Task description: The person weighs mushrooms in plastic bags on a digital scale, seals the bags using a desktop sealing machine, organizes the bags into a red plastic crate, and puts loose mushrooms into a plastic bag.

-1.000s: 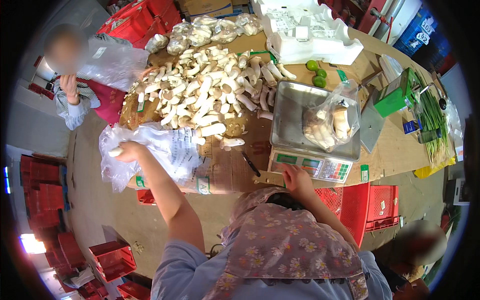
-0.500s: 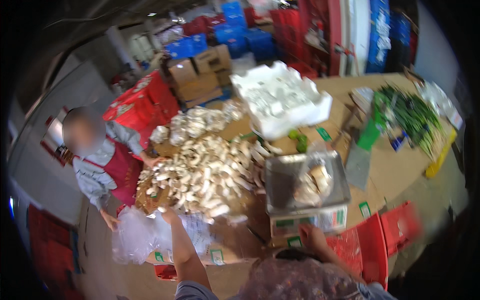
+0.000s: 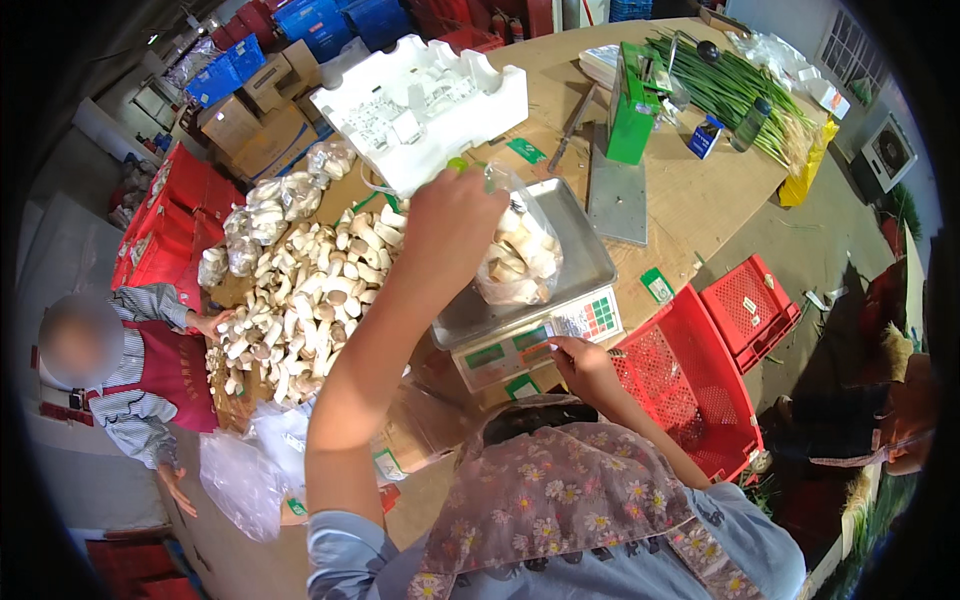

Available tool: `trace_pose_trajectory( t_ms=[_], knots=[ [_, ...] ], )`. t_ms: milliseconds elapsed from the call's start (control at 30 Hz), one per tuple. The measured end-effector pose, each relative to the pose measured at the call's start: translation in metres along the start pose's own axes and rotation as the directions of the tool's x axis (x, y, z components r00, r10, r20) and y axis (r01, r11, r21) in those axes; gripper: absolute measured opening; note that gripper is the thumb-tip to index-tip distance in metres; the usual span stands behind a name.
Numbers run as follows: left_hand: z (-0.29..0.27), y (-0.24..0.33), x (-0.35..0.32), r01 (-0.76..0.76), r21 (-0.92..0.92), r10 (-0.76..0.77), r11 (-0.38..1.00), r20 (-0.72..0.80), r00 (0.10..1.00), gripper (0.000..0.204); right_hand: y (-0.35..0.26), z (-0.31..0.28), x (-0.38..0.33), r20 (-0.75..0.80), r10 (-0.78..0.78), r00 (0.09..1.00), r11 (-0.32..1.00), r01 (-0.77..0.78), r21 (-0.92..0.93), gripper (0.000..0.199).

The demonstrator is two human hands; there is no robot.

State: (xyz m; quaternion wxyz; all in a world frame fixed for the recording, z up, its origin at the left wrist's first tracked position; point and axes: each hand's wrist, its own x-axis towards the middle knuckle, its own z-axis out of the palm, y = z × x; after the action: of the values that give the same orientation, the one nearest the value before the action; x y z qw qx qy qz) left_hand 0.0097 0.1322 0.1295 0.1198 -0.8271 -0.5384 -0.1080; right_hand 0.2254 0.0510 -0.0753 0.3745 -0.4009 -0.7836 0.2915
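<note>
Your left hand grips the clear plastic mushroom bag mid-frame, right hand fingers pressing the grey scale's keypad

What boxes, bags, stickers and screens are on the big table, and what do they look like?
Scale display: front of the metal scale, by the right hand; green windows, coloured keys.
Clear bag of mushrooms: on the scale pan, held by the left hand.
White foam box: behind the scale, lumpy.
Green carton: upright, mid table.
Green stickers: small rectangles on the table edge.
</note>
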Motion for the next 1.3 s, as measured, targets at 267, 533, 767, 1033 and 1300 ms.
trace_pose_trajectory(
  t_ms=[267,533,767,1033,1300],
  knots=[
    [0.026,-0.009,0.008,0.092,-0.107,-0.09,0.99,0.023,0.996,0.022,0.037,-0.033,-0.037,-0.058,0.478,0.876,0.874,-0.481,-0.066,0.026],
    [0.022,-0.042,-0.081,0.491,-0.35,-0.529,0.798,-0.017,0.848,0.02,0.054,-0.053,-0.033,-0.161,0.425,0.891,0.897,-0.439,-0.058,0.021],
    [0.081,-0.073,-0.197,0.778,-0.075,-0.765,0.624,0.145,0.628,0.019,0.039,-0.036,-0.005,-0.075,0.389,0.918,0.919,-0.392,-0.031,0.022],
    [0.133,-0.058,-0.279,0.882,-0.189,-0.772,0.432,0.428,0.469,0.012,0.037,-0.022,0.001,0.023,0.422,0.906,0.906,-0.422,-0.015,0.022],
    [0.033,-0.004,-0.098,0.639,-0.513,-0.659,0.573,0.175,0.732,0.029,-0.058,-0.06,0.148,-0.287,0.143,0.947,0.981,-0.175,-0.088,0.034]
  ],
)
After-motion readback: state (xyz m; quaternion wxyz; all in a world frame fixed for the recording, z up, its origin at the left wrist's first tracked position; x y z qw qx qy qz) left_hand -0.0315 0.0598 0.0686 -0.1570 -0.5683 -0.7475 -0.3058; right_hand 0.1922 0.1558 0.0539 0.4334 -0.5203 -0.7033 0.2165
